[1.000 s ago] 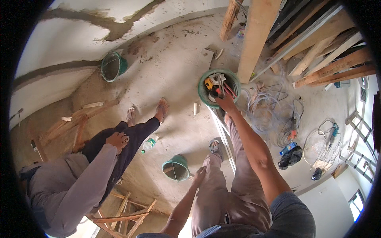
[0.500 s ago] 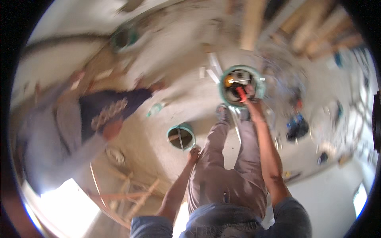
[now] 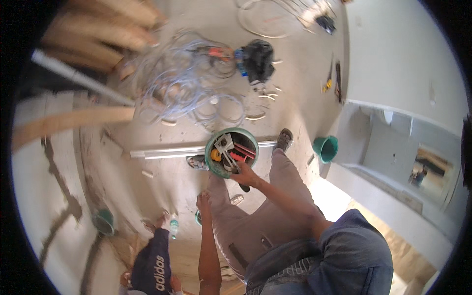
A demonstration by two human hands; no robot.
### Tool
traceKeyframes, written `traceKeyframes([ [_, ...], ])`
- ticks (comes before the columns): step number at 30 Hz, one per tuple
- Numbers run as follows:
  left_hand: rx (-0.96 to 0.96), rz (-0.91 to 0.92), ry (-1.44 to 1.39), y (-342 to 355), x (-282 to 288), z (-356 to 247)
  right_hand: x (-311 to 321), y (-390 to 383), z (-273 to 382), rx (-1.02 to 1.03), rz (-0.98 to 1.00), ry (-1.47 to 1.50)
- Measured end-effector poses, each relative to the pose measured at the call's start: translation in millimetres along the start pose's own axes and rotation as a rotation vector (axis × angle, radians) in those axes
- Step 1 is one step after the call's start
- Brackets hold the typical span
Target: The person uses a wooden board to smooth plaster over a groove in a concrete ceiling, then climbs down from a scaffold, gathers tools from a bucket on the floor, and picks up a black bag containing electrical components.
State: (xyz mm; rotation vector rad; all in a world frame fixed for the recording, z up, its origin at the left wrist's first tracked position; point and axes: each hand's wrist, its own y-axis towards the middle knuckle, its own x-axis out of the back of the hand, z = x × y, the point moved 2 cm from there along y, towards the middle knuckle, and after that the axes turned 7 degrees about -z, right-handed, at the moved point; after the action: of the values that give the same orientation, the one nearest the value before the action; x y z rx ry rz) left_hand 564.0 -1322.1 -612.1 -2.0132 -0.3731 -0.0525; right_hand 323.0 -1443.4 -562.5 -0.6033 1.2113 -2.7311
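Observation:
My right hand (image 3: 242,173) grips the green bucket (image 3: 213,137) at its near side, in front of my legs; whether by rim or handle is unclear. Inside sit a yellow tool (image 3: 216,155), red-handled tools (image 3: 243,150) and grey metal pieces (image 3: 223,141). My left hand (image 3: 203,201), fingers curled, hangs beside my left thigh; its contents cannot be made out. Long white bars (image 3: 167,151) lie on the floor behind the bucket, between my feet.
Loose clear hose (image 3: 194,96), a black bag (image 3: 258,61), a power tool (image 3: 219,53) and a saw (image 3: 327,83) lie ahead. Timber (image 3: 98,24) leans upper left. Green buckets (image 3: 325,149) stand around. A co-worker's leg (image 3: 155,255) and a bottle (image 3: 174,225) are lower left.
My view has swung round to the right; the co-worker has shifted to the bottom of the picture. The held bucket now sits lower in view, nearer my middle, still in my right hand.

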Motion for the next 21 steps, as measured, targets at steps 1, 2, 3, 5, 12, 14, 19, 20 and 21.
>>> traceKeyframes([
  [1, -0.019, 0.068, 0.007, 3.5, -30.3, -18.9, 15.5, -6.1, -15.7, -0.047, -0.071, -0.002],
  [2, -0.032, 0.135, 0.015, 2.9, -63.1, -30.8, 30.3, -9.1, -34.5, 0.006, -0.053, 0.017],
  [3, -0.011, 0.231, 0.033, 4.2, -99.9, -31.2, 51.7, -10.5, -47.8, 0.072, -0.043, 0.026],
  [5, 0.037, 0.412, 0.068, 4.3, -180.1, -27.1, 93.4, -24.4, -69.8, 0.107, -0.118, 0.178],
  [12, 0.235, 0.569, -0.237, -110.9, -434.8, -54.7, 269.1, -55.4, -127.4, 0.094, -0.163, 0.487],
  [14, 0.245, 0.560, -0.221, -139.2, -492.4, -67.2, 327.4, -59.0, -138.3, 0.025, -0.150, 0.660],
  [19, 0.099, 0.443, -0.220, -204.1, -656.1, -128.0, 503.8, -59.0, -160.4, 0.293, -0.369, 0.462],
  [20, 0.173, 0.417, -0.203, -206.8, -682.3, -140.7, 554.4, -60.7, -161.6, 0.288, -0.500, 0.517],
  [21, 0.248, 0.390, -0.185, -209.0, -706.1, -153.8, 604.4, -71.4, -163.7, 0.164, -0.597, 0.386],
])
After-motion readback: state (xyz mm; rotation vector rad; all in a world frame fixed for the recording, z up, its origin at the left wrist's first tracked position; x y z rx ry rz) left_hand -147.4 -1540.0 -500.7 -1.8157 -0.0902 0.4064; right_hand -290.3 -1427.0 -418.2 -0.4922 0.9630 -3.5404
